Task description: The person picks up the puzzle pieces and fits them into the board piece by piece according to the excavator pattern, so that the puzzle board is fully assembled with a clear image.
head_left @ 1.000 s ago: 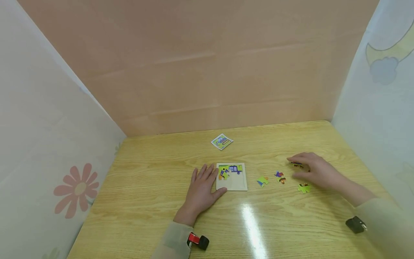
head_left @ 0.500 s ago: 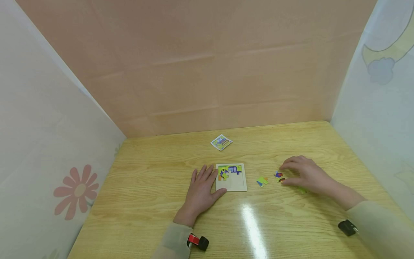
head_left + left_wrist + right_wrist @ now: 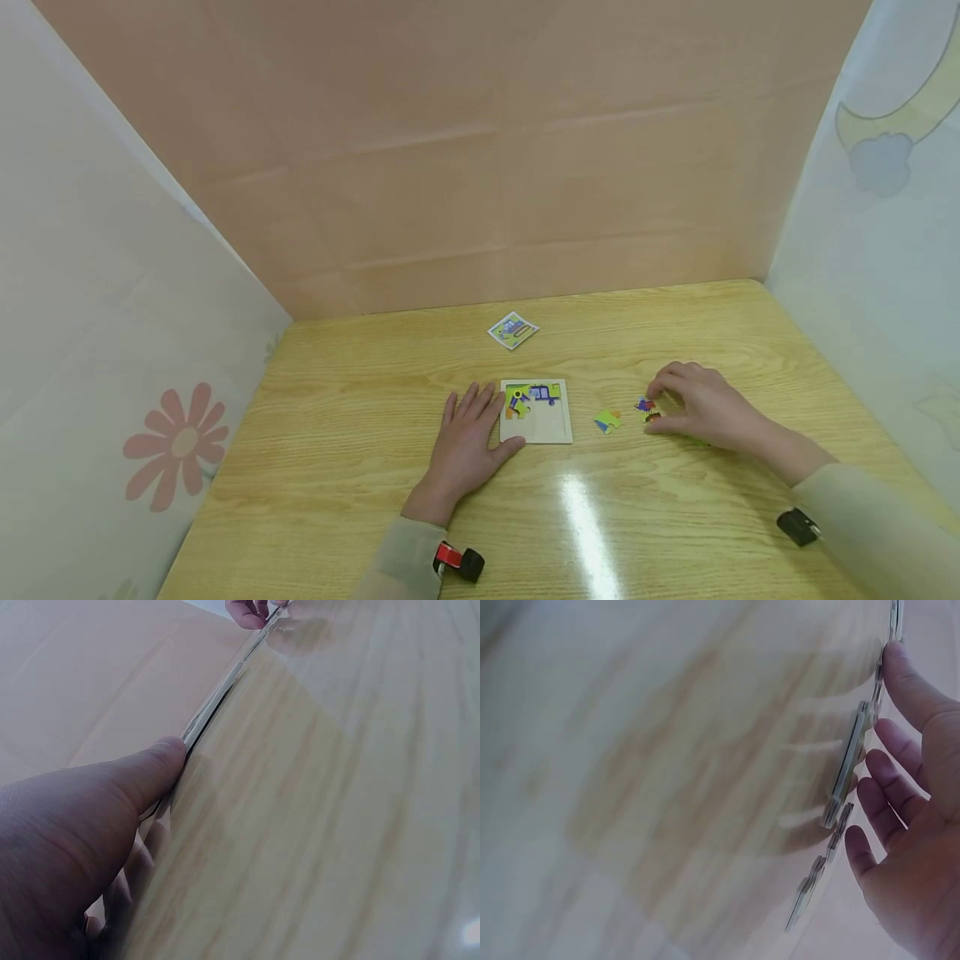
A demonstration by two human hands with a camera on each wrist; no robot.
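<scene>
My left hand [image 3: 468,442] lies flat on the table against the left side of a square puzzle board [image 3: 543,425], its thumb at the board's front edge. Some green and purple jigsaw pieces [image 3: 517,400] fill the top and left of the board. My right hand [image 3: 708,408] pinches a purple and red puzzle piece [image 3: 644,406] on the table between thumb and forefinger. Another puzzle piece [image 3: 608,419], green, orange and blue, lies between that one and the board. A green bit of a further piece shows under the right hand; the hand hides the area behind.
A small picture card [image 3: 513,330] with a printed digger lies behind the board. The wooden table [image 3: 360,375] meets a plain backdrop [image 3: 450,208] at the back and white printed sheets [image 3: 135,275] at the sides. Light glares on the table's front.
My right hand has moved left from a dark puzzle piece to the purple and red one, and its thumb and forefinger have come in around it. The left hand stays still.
</scene>
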